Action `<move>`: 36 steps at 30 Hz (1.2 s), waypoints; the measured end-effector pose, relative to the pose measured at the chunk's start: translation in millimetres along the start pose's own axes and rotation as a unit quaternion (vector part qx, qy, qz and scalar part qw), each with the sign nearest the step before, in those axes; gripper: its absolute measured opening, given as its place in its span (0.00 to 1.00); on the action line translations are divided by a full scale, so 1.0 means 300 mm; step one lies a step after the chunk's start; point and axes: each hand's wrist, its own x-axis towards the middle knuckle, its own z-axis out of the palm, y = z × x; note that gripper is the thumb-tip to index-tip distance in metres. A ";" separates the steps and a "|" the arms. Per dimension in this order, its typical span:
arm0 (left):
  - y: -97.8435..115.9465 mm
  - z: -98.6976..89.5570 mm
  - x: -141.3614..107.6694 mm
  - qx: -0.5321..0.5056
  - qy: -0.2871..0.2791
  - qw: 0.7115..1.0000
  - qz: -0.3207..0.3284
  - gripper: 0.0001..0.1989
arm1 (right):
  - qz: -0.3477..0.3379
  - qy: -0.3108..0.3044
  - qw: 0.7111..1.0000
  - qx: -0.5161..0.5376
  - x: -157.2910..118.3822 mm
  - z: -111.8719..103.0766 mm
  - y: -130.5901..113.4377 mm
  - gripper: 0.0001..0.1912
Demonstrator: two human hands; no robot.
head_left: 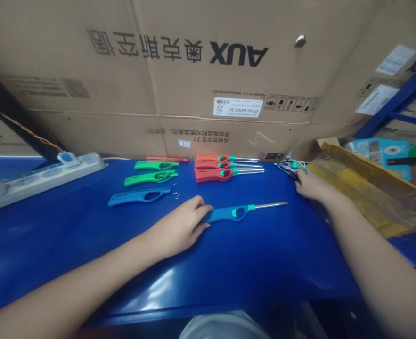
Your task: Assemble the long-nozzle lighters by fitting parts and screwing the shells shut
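Observation:
My left hand [184,226] grips the handle end of a blue lighter [225,214], which lies on the blue table with its metal rod pointing right. At the back right, my right hand [308,183] has its fingers closed at a small pile of metal and teal parts [294,165]; what they hold is too small to name. Several red and orange lighters with rods [213,175] are stacked behind the blue one. Left of them lie green handle shells [146,178], a blue handle shell [139,197] and a red piece [167,159]. Tiny pins [176,196] lie beside the blue shell.
A large cardboard box [179,94] stands along the back of the blue table [236,263]. A white power strip [48,176] lies at the left. On the right is an open brown carton with yellow tape [373,193], beside a blue metal frame [402,94].

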 end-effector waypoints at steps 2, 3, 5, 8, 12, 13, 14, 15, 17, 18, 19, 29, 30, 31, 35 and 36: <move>0.004 0.001 -0.001 0.003 0.001 1.000 0.001 0.20 | 0.002 0.035 0.999 0.017 -0.020 -0.034 -0.005 0.19; 0.006 0.002 -0.001 0.003 0.001 1.000 0.001 0.20 | 0.003 0.062 0.998 0.028 -0.037 -0.057 -0.014 0.19; 0.010 0.004 -0.002 -0.002 -0.001 1.000 0.004 0.20 | 0.003 0.139 0.989 0.053 -0.080 -0.109 -0.047 0.20; 0.016 0.007 -0.003 -0.015 0.001 1.000 0.012 0.20 | -0.013 0.288 0.951 0.110 -0.156 -0.176 -0.133 0.25; 0.019 0.007 -0.003 -0.035 0.003 0.999 0.025 0.19 | -0.134 0.395 0.826 0.380 -0.237 -0.212 -0.294 0.14; 0.018 0.007 -0.003 -0.040 0.002 0.999 0.030 0.18 | -0.164 0.367 0.807 0.432 -0.250 -0.214 -0.336 0.13; 0.018 0.006 -0.002 -0.043 0.002 0.999 0.034 0.18 | -0.187 0.335 0.790 0.478 -0.260 -0.215 -0.378 0.12; 0.017 0.006 -0.002 -0.044 0.003 0.998 0.038 0.18 | -0.205 0.303 0.772 0.520 -0.268 -0.217 -0.418 0.10; 0.014 0.008 -0.002 -0.041 0.007 0.998 0.046 0.18 | -0.250 0.224 0.713 0.616 -0.275 -0.227 -0.498 0.10; 0.012 0.009 -0.002 -0.038 0.010 0.998 0.049 0.18 | -0.263 0.187 0.685 0.653 -0.276 -0.236 -0.538 0.10; 0.010 0.010 -0.001 -0.036 0.013 0.998 0.052 0.18 | -0.265 0.161 0.662 0.683 -0.276 -0.249 -0.578 0.10; -0.052 0.028 0.023 -0.112 0.018 0.989 0.091 0.23 | -0.410 0.030 0.578 0.705 -0.232 -0.257 -0.913 0.16; -0.056 0.031 0.025 -0.119 0.019 0.989 0.090 0.24 | -0.406 0.030 0.589 0.699 -0.221 -0.228 -0.921 0.17; -0.058 0.034 0.025 -0.126 0.020 0.988 0.089 0.24 | -0.400 0.030 0.598 0.694 -0.211 -0.198 -0.923 0.17; -0.059 0.042 0.026 -0.130 0.020 0.988 0.087 0.24 | -0.355 -0.018 0.624 0.696 -0.178 -0.115 -0.904 0.21; -0.059 0.042 0.026 -0.130 0.019 0.987 0.087 0.25 | -0.346 -0.031 0.626 0.698 -0.174 -0.107 -0.899 0.22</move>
